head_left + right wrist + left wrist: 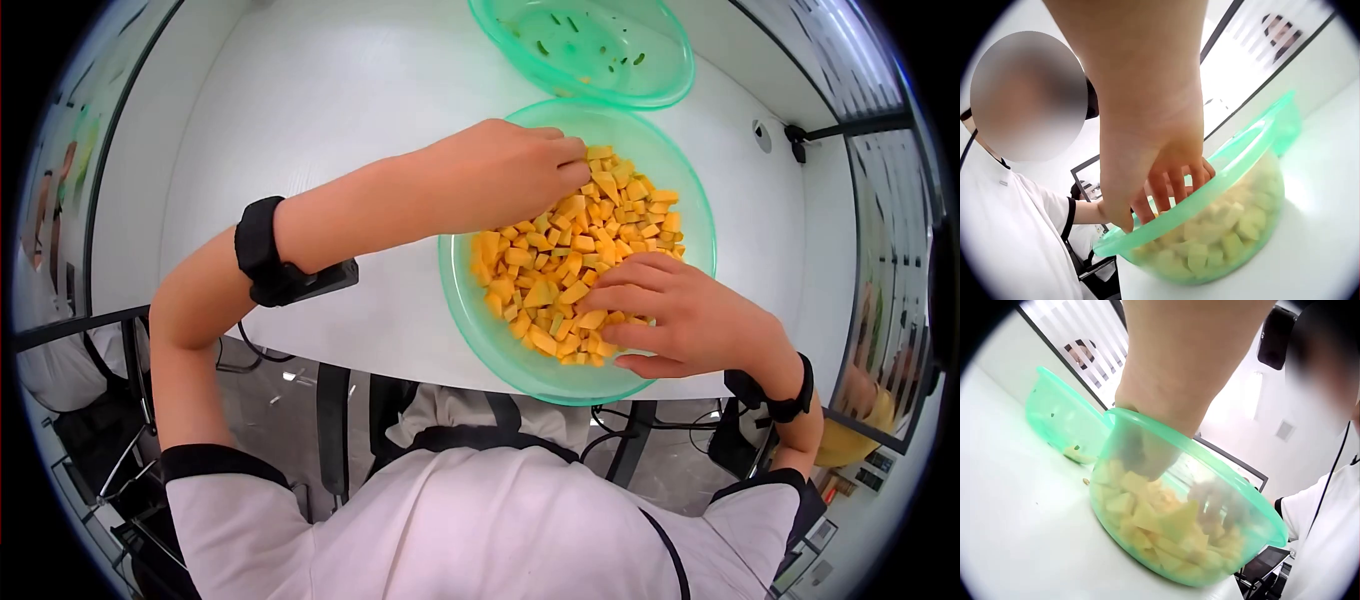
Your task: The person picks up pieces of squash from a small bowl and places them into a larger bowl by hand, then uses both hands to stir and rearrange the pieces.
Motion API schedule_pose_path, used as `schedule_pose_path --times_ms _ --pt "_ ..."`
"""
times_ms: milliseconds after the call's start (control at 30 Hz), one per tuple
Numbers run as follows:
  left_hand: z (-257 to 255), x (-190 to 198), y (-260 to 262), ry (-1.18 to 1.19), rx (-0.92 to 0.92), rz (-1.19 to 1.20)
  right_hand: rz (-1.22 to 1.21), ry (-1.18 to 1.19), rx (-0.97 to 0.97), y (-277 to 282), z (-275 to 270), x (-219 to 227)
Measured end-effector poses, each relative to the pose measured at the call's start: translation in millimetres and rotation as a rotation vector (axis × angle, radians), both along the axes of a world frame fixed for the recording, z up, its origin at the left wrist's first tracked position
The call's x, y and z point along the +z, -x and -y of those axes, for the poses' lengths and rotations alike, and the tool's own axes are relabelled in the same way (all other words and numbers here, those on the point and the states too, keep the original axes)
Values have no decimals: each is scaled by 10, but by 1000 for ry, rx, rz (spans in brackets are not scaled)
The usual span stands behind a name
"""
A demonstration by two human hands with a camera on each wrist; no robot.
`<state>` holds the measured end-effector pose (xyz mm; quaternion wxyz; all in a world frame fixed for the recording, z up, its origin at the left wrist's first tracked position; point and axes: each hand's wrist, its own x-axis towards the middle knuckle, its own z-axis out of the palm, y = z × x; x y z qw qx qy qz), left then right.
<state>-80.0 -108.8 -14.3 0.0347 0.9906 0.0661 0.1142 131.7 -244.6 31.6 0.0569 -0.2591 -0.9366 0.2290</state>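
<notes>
A translucent green bowl (470, 330) holds a heap of orange-yellow cubes (560, 250), some edged pale green, that look like diced pumpkin. From the far left side my left hand (510, 170) reaches over the rim, its fingers bent down at the cubes; the fingertips are hidden in the head view and blurred behind the bowl wall in the left wrist view. At the near right my right hand (680, 315) has its fingers spread and loosely bent, fingertips among the cubes. Its fingers (1177, 184) show above the rim in the right wrist view.
A second green bowl (640, 85) with a few dark green scraps stands behind the first. Both are on a white table (340, 110) with low side panels. The near bowl sits at the table's front edge, close to the person's shirt (500, 510).
</notes>
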Motion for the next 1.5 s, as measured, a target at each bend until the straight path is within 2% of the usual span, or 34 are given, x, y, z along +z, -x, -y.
schedule_pose_path --times_ms 133,267,400,433,533,567,667,767,867,967,1167,1267,1367,1500 --pt "27 -24 -16 25 56 42 -55 86 -7 -55 -39 66" --pt "116 -23 -5 15 114 29 -58 3 -129 -139 -138 126" --pt "267 54 -25 41 146 -150 -42 -109 -253 -197 -288 -8" --pt "248 123 -54 93 122 -268 -41 -124 -273 -208 -330 -56" --pt "183 77 -36 152 92 -184 -122 -129 -264 -204 -423 -172" --pt "227 75 -38 249 182 11 -140 -117 -261 -186 -440 -190" --pt "245 170 -14 215 68 0 -194 -94 -261 -138 -454 -282" --pt "326 57 -33 106 -50 60 -175 -94 -238 -141 -469 -356" --pt "403 -41 -68 27 -16 33 -188 -110 -236 -112 -473 -385" --pt "414 -31 -78 73 31 62 -206 -124 -262 -104 -463 -410" --pt "362 74 -3 223 70 57 -248 4 -319 -118 -418 -365" --pt "382 258 33 592 231 -7 -309 76 -344 -81 -373 -358" --pt "349 320 25 875 273 -8 -304 139 -397 -36 -339 -308" --pt "358 350 14 957 279 62 -317 189 -485 16 -321 -262"
